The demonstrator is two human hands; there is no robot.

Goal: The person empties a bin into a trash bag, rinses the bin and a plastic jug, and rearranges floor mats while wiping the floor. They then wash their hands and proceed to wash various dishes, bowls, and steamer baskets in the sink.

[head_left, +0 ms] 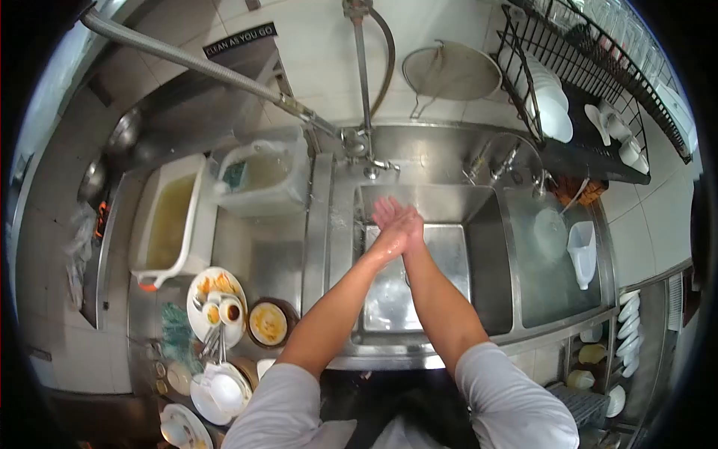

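Both my hands are together, wet, above the left sink basin (pixel 441 284). My left hand (pixel 400 233) crosses over and clasps my right hand, its fingers partly hidden by the overlap. My right hand (pixel 386 211) points up and to the left, palm showing, with its fingers stretched out and slightly apart. No tool or dish is seen in either hand. Close behind them a metal tap (pixel 385 165) rises from the sink's back ledge.
Cloudy water fills the right basin (pixel 557 299), where a white scoop-like container (pixel 582 254) lies. Dirty plates (pixel 198 288) crowd the left counter beside a clear tub (pixel 262 198) and a white tub (pixel 198 251). A black dish rack (pixel 598 161) hangs at right.
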